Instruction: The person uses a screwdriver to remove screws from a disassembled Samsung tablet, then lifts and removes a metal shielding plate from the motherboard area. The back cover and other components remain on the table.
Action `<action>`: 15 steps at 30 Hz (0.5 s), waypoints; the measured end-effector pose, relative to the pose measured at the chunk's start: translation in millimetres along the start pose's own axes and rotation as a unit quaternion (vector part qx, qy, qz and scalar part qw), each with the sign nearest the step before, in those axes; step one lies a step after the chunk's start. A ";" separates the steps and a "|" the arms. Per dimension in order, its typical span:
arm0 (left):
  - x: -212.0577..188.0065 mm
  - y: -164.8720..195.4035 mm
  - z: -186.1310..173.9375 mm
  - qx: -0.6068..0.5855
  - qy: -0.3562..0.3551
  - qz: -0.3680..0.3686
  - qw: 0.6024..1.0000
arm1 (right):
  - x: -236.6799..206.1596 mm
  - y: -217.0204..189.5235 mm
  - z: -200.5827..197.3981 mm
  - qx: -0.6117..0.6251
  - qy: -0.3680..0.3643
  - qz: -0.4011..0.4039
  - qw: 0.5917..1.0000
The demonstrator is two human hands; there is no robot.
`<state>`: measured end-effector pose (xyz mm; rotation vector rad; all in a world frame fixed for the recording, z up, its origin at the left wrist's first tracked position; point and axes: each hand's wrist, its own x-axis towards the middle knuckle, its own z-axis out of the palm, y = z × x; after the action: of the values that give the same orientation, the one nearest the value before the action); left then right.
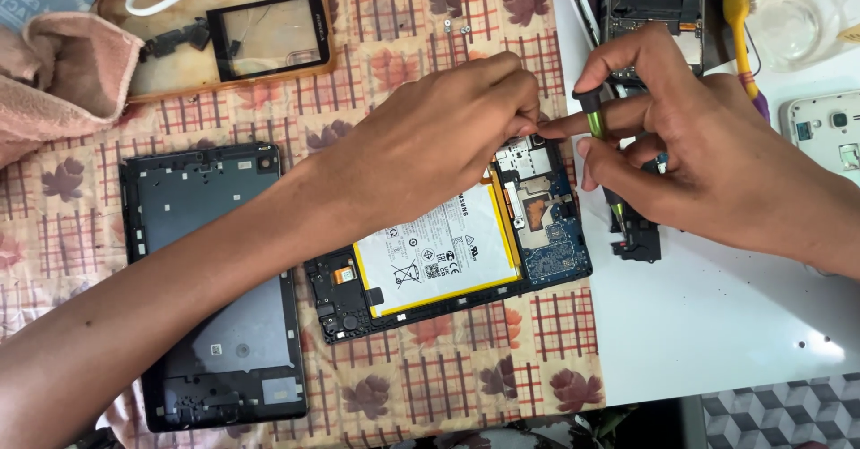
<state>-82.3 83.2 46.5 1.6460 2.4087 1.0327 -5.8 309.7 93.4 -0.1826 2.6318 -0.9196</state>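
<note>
Green screwdriver (594, 119) in right hand (708, 158) — over opened tablet (448, 252)

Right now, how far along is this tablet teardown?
Done: the back cover is off and lies beside the opened tablet, whose battery and circuit board are exposed. In hand: the right hand holds a green screwdriver at the top edge; the left hand pinches there. Left: battery and board are still seated.

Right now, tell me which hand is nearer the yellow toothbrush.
Right. The right hand holds a screwdriver just below-left of the yellow toothbrush; the left hand is farther left, over the opened tablet.
</note>
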 end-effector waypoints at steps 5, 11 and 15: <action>0.6 -0.6 -1.7 0.014 -0.010 0.006 1.000 | -0.8 2.7 0.1 0.001 0.000 -0.048 0.999; 2.4 2.4 -1.0 0.088 -0.002 0.031 0.996 | -0.5 4.6 1.3 -0.005 0.005 -0.026 1.000; 4.3 9.8 -2.9 0.116 0.012 0.056 0.992 | -0.3 3.5 1.4 -0.003 0.012 -0.080 0.997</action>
<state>-77.3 87.4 55.4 1.8707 2.5621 0.8132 -4.9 311.7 90.2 -0.3918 2.6734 -0.9714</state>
